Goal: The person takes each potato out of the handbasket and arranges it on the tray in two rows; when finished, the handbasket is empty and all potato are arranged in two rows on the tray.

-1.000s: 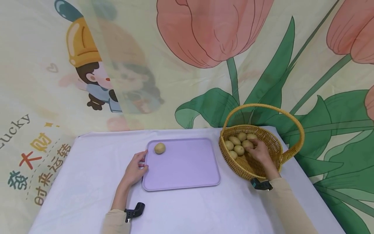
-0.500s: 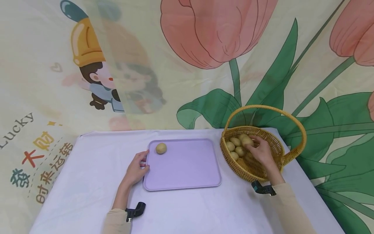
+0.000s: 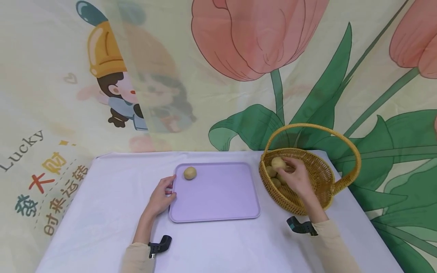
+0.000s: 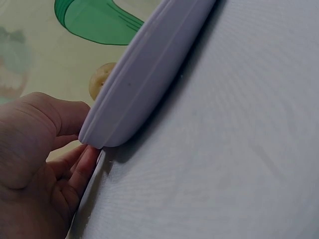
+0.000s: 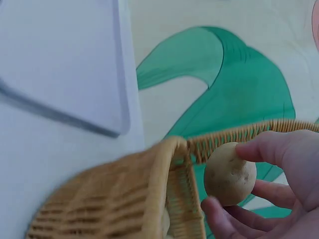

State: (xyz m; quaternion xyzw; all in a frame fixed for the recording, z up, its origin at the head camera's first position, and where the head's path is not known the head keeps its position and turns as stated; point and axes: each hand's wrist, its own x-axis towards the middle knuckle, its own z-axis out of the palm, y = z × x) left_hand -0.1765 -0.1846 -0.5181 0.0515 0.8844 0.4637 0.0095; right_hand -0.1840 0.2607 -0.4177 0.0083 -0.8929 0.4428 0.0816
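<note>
My right hand (image 3: 297, 177) pinches a round, pale-skinned potato (image 5: 231, 174) between thumb and fingertips. In the head view the hand is over the left part of a wicker basket (image 3: 317, 182). Several other potatoes (image 3: 271, 171) lie beneath, partly hidden by the hand. My left hand (image 3: 161, 197) holds the left edge of a lilac tray (image 3: 218, 193). Its thumb and fingers meet the rim in the left wrist view, with the tray (image 4: 144, 74) seen edge-on. A single potato (image 3: 190, 173) sits near the tray's far left corner.
The basket's tall arched handle (image 3: 314, 126) rises above the right hand's work. A white cloth (image 3: 218, 246) covers the table. Behind the table hangs a printed backdrop (image 3: 239, 113) with tulips.
My right hand has lifted a potato from among the others and moved slightly left with it. The left hand stays at the tray's edge. The head view has shifted a little.
</note>
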